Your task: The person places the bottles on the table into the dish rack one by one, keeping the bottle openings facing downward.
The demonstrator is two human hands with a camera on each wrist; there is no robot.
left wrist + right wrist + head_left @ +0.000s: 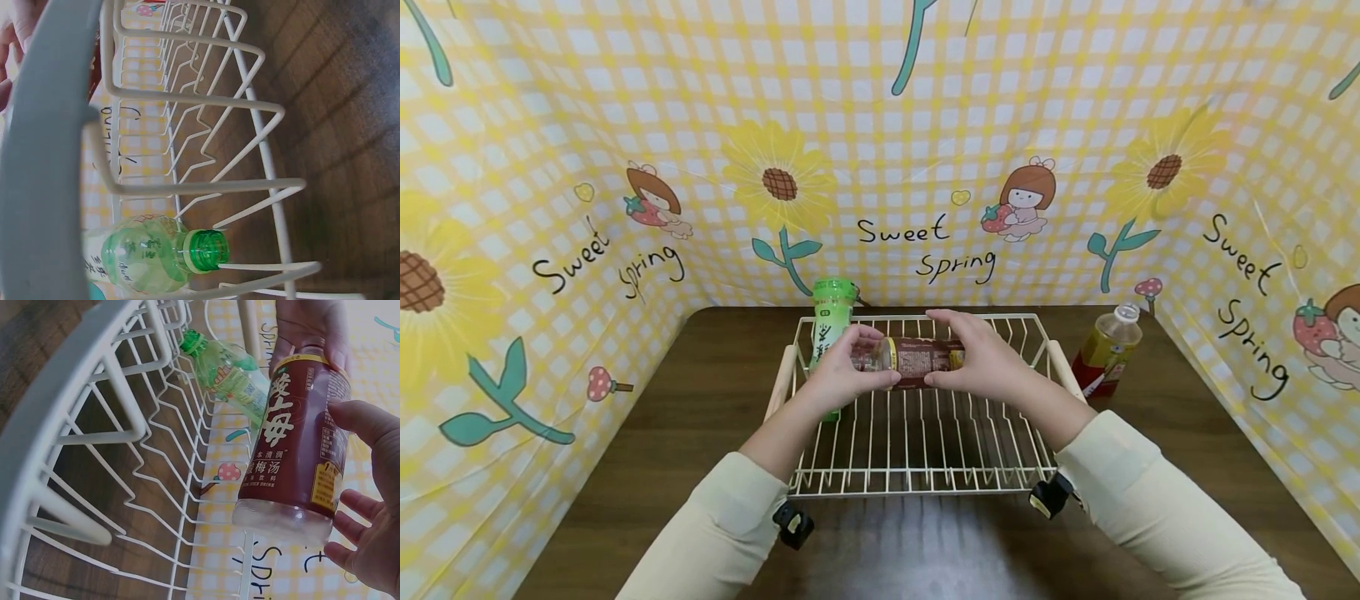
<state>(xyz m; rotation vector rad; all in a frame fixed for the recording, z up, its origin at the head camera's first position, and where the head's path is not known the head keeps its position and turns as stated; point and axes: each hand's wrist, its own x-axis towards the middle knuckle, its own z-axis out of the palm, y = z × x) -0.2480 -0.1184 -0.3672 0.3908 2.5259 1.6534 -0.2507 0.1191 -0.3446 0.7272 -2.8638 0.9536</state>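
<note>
A plum drink bottle (917,360) with a dark red label is held sideways above a cream wire rack (917,481). My left hand (842,371) grips it around the neck end, the thumb along the near side. At the base end is my right hand (992,358); in the right wrist view its thumb touches the label while the fingers (353,528) spread loosely beside the base. Upside down at the rack's left stands a green-labelled bottle (831,312), its green cap (209,250) low between the wires. The left palm's contact is hidden.
A second bottle with a red and yellow label (1108,350) stands upright on the dark wooden table (700,392), right of the rack. Wooden side handles (784,375) edge the rack. Checked yellow cloth (925,125) hangs behind and at both sides.
</note>
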